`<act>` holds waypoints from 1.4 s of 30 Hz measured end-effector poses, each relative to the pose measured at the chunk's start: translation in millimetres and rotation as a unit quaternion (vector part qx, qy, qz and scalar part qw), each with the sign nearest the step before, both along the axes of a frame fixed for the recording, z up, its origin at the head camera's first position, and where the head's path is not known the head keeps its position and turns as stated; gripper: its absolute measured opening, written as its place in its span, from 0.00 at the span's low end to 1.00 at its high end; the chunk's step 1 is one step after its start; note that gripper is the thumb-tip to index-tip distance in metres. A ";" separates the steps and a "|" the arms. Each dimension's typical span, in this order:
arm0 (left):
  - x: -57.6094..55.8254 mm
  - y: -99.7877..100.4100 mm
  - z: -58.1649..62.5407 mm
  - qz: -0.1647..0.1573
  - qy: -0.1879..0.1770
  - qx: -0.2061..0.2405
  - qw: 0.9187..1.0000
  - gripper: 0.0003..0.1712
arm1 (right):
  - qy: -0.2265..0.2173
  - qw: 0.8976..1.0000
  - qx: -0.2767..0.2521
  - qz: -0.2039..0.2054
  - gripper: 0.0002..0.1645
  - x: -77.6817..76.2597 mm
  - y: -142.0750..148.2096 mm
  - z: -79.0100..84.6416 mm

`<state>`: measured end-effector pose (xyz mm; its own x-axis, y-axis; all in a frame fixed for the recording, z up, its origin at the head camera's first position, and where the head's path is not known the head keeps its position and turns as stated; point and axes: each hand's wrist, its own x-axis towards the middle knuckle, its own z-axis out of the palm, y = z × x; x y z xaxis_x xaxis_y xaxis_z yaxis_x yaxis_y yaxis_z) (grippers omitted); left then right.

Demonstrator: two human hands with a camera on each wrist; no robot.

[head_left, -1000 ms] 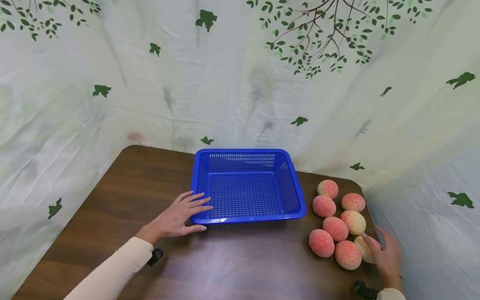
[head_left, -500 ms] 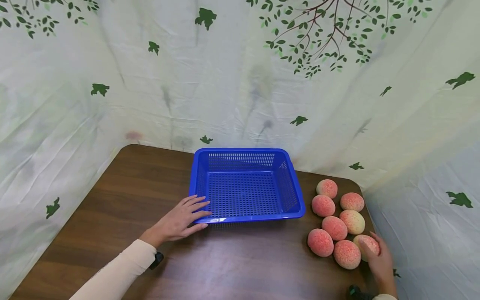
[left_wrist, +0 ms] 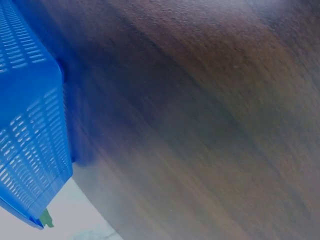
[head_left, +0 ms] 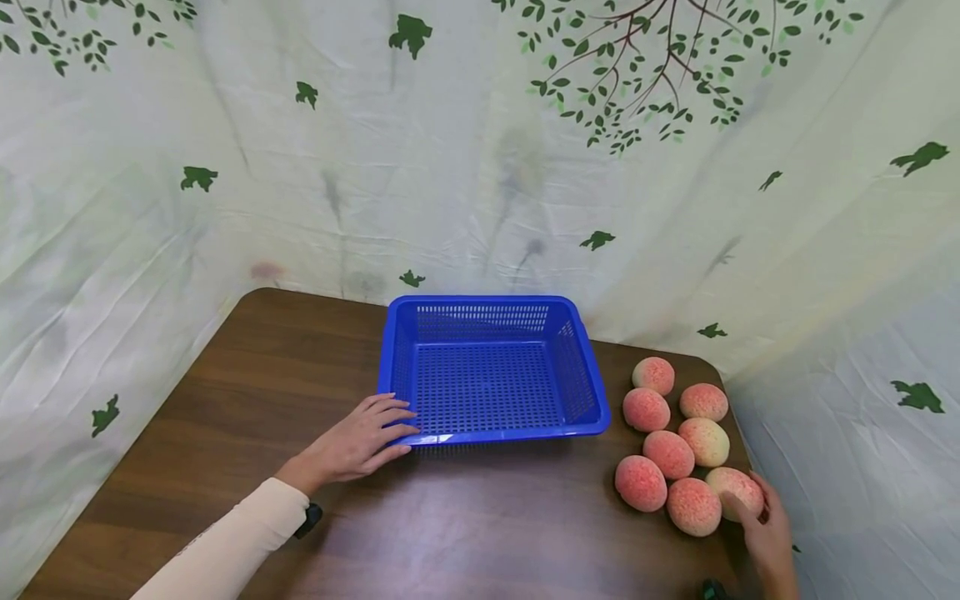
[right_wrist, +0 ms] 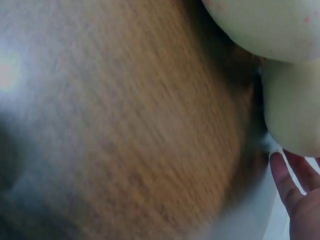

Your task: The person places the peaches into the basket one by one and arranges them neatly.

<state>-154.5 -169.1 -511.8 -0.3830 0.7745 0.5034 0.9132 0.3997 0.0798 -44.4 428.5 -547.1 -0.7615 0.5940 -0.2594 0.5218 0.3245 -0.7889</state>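
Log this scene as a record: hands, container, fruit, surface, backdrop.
Left hand: touching the near-left corner of the blue, rectangular, perforated plastic basket
Right hand: thumb and fingers around the rightmost pink-and-cream, round, fuzzy peach
Container: basket, upright
Fruit: eight peaches, right of the basket
Surface: brown wood-grain table
Backdrop: pale sheeting with green leaf prints

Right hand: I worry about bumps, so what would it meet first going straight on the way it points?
The right hand would first meet the nearest peach, within its grasp; depth is unclear, but they seem to be touching. The yellower peach beyond seems next.
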 end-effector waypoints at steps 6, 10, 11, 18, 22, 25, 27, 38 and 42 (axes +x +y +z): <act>0.5 -1.7 2.0 -0.015 0.012 0.016 1.000 0.22 | -0.018 1.000 0.017 0.004 0.53 0.9 -1.2 -2.2; -0.5 -0.1 4.5 -0.021 0.007 0.006 1.000 0.21 | -0.019 1.000 0.005 -0.003 0.55 2.7 -1.4 -2.3; -0.9 0.3 4.8 -0.022 0.005 0.002 1.000 0.19 | -0.020 1.000 0.005 -0.006 0.56 3.1 -1.4 -2.3; -4.0 3.2 5.9 -0.027 0.010 -0.017 0.999 0.14 | -0.017 1.000 0.020 -0.011 0.57 4.5 0.4 -2.9; -4.5 3.4 7.3 -0.025 0.013 -0.019 0.999 0.09 | -0.008 0.999 0.025 -0.021 0.55 2.6 -0.3 -4.3; -4.9 3.7 8.2 -0.024 0.009 -0.018 0.999 0.08 | 0.000 0.999 0.035 -0.029 0.53 3.1 -0.6 -6.3; -5.1 4.1 8.6 -0.023 0.007 -0.020 1.000 0.08 | 0.007 0.998 0.041 -0.035 0.52 4.6 -0.9 -8.0; -7.9 3.4 4.7 -0.036 -0.017 0.006 0.999 0.12 | 0.050 0.995 0.045 -0.072 0.52 6.0 -3.5 -12.6; -7.3 3.8 5.3 -0.035 -0.028 0.002 0.999 0.10 | 0.047 0.995 0.050 -0.077 0.51 6.0 -5.3 -10.5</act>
